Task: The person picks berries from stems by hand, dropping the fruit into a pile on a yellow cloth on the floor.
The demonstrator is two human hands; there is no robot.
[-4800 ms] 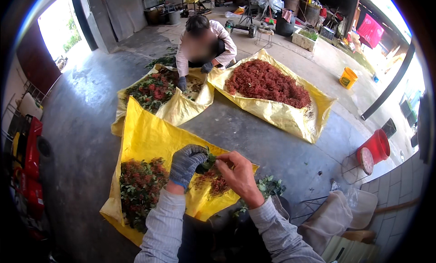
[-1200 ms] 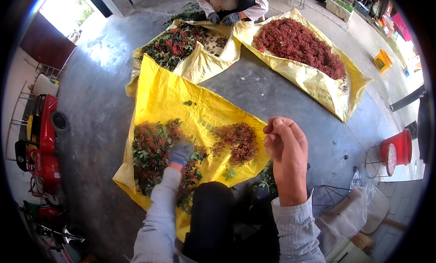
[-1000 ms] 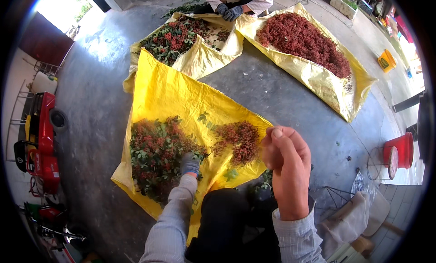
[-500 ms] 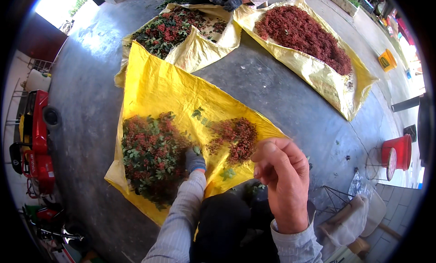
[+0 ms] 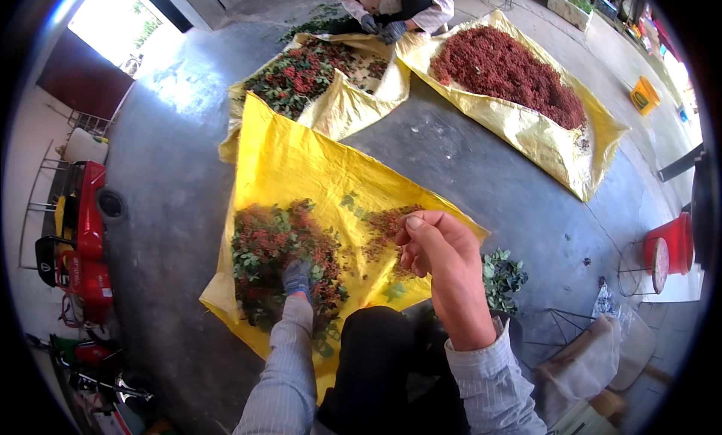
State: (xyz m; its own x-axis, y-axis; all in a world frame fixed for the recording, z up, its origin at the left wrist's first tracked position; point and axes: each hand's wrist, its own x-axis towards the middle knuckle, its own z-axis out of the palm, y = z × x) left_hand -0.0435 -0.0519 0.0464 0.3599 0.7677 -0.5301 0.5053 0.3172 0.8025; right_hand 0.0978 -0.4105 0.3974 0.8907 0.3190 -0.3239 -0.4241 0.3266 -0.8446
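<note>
My left hand [image 5: 297,277], in a grey-blue glove, reaches into a heap of red berry clusters with green leaves [image 5: 259,247] on a yellow woven sheet [image 5: 301,155]. Its fingertips are lost among the sprigs. My bare right hand [image 5: 447,266] is raised over the sheet's right side, thumb and fingers curled into a pinch; anything between them is too small or hidden to make out. Partly behind it lies a smaller pile of picked red berries [image 5: 385,221]. Cut leaves [image 5: 504,281] lie on the floor beyond that wrist.
Across from me a person with gloved hands [image 5: 380,30] sits by a sheet of leafy berry clusters [image 5: 301,78]. Another sheet bears a big red berry heap [image 5: 508,74]. A red bucket [image 5: 669,243] and wire stand are at right, a red machine [image 5: 90,232] at left.
My left hand has moved leftward from the leafy heap's right edge into its middle. My right hand has shifted left, now overlapping the small berry pile. The whole view has tilted slightly.
</note>
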